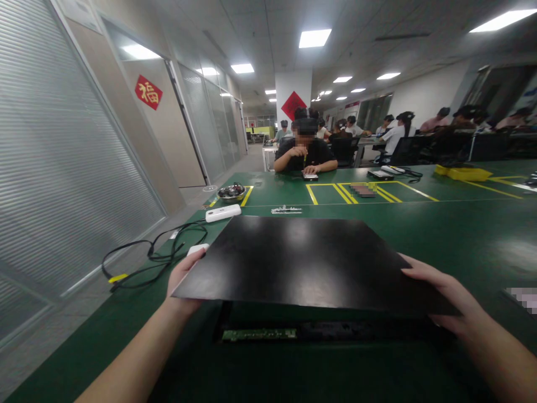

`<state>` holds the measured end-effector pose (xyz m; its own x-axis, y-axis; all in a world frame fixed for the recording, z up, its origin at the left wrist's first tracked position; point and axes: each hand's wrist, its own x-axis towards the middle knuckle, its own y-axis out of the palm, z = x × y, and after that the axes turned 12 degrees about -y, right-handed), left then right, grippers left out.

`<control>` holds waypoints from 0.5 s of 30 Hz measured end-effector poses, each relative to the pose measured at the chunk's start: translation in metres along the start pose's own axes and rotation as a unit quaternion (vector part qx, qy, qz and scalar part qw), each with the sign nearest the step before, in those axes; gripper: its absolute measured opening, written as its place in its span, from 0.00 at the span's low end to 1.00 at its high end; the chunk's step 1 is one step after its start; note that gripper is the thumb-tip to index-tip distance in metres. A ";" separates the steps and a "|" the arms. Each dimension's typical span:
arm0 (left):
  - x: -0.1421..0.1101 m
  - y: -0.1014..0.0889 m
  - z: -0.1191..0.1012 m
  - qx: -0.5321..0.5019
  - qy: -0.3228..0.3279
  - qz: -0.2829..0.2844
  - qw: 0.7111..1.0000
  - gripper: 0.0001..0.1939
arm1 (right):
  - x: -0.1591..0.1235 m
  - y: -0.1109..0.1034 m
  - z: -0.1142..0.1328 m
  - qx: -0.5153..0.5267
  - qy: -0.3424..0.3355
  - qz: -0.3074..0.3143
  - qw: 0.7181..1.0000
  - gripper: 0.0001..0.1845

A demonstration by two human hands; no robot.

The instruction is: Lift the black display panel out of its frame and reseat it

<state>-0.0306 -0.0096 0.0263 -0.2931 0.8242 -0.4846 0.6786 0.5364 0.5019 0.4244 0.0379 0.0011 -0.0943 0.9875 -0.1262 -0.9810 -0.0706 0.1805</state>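
Between my two hands a thin, dark, glossy sheet (302, 263) is held up by its left and right edges, tilted above the table. My left hand (184, 280) grips its left edge, thumb on top. On the opposite side my right hand (444, 285) is closed on the right edge, with fingers partly hidden under it. Below the sheet lies a black frame (344, 331), mostly covered. A narrow green circuit board (260, 334) shows along the frame's near side.
Beyond the sheet are a white power strip (223, 213), small white pieces (286, 210) and a metal bowl (231, 192) of dark items. A black cable (159, 254) loops at the left edge. A person (306, 148) sits across the green table (461, 235); a yellow tray (461, 172) stands far right.
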 end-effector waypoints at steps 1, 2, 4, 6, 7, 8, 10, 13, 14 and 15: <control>-0.002 0.001 0.000 -0.018 0.006 -0.014 1.000 0.14 | 0.003 0.000 -0.002 -0.010 0.026 0.003 1.000 0.30; -0.005 0.003 0.000 -0.033 0.014 -0.023 0.999 0.15 | 0.006 -0.001 -0.003 -0.023 0.041 0.009 0.999 0.28; -0.010 0.007 0.001 -0.034 0.016 -0.038 0.999 0.15 | 0.012 -0.003 -0.007 -0.042 0.059 0.013 0.997 0.26; -0.015 0.011 0.002 -0.013 0.000 -0.043 0.999 0.13 | 0.015 -0.007 -0.010 -0.049 0.061 -0.004 0.997 0.26; -0.018 0.013 0.002 -0.006 -0.006 -0.041 0.999 0.13 | 0.016 -0.008 -0.012 -0.053 0.057 -0.016 0.997 0.26; -0.020 0.014 0.002 -0.004 -0.008 -0.037 0.999 0.13 | 0.016 -0.009 -0.012 -0.060 0.051 -0.028 0.997 0.26; -0.022 0.015 0.002 -0.006 0.003 -0.028 1.000 0.12 | 0.016 -0.010 -0.012 -0.083 0.033 -0.052 0.995 0.23; -0.020 0.011 0.002 0.006 0.024 -0.006 1.000 0.11 | 0.014 -0.006 -0.008 -0.126 0.016 -0.085 0.988 0.18; -0.019 0.009 0.002 0.013 0.028 0.008 0.999 0.11 | 0.014 -0.005 -0.007 -0.134 0.018 -0.091 0.987 0.19; -0.016 0.006 0.003 0.022 0.031 0.026 0.999 0.12 | 0.013 -0.003 -0.005 -0.135 0.025 -0.093 0.986 0.20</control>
<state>-0.0197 -0.0203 0.0356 -0.2969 0.8606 -0.4138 0.7226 0.4858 0.4919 0.4250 0.0506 -0.0064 0.0892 0.9793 -0.1816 -0.9910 0.0689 -0.1151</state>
